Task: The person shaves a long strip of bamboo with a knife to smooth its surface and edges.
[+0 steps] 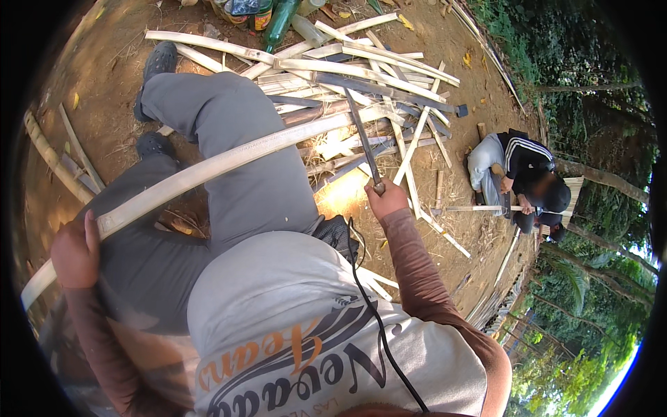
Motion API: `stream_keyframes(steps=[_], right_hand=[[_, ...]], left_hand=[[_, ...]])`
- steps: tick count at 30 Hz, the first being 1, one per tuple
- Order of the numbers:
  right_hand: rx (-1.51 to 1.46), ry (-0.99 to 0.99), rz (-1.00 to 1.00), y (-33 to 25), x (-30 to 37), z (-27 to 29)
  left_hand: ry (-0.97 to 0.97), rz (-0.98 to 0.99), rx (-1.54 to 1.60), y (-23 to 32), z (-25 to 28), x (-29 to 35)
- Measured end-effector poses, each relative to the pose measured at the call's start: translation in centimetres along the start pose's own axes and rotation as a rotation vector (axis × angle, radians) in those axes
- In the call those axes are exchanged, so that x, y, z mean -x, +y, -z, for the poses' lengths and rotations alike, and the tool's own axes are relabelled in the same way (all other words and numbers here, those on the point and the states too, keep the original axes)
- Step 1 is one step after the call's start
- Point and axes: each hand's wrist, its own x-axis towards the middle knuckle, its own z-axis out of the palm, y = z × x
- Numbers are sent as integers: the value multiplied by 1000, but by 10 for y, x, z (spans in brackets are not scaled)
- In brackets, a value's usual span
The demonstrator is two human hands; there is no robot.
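Note:
My left hand [75, 250] grips a long pale split bamboo strip [229, 158] near its lower end. The strip runs across my lap, up and to the right toward a pile of bamboo pieces. My right hand [386, 200] is closed on the handle of a long dark knife [363, 139], whose blade points up and away, over the far part of the strip. I sit with bent knees in grey trousers, dark shoes on the bare earth.
A heap of split bamboo slats [361, 76] lies on the dirt ahead. Several green bottles [267, 15] stand at the top. Whole bamboo poles [52, 156] lie at left. Another person [517, 174] crouches at right holding a strip. Trees border the right side.

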Motion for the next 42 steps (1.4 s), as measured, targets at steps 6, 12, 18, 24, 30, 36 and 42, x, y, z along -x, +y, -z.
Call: stream_keyframes(steps=[6,12,18,24,30,36,42], right_hand=[[114,-158,124,-27,2,9],[-57,-33,-167,-18,-15,-1],[-3,-69,53,-6,-18,-10],[-133,-42,-170,-17,-24,-3],[-8,-113,-24,-19,-21,-4],[-155,-44,-207,-14,-35,-6],[-44,-94,138,-56,-9,-10]], left_hand=[[-10,0,9,1,0,5],[24,-4,6,5,2,4],[-15,-6,-4,2,2,5],[69,-22,-14,14,4,8],[5,-47,-37,7,7,10],[-10,7,-28,20,9,12],[163,-99,-41,66,42,-7]])
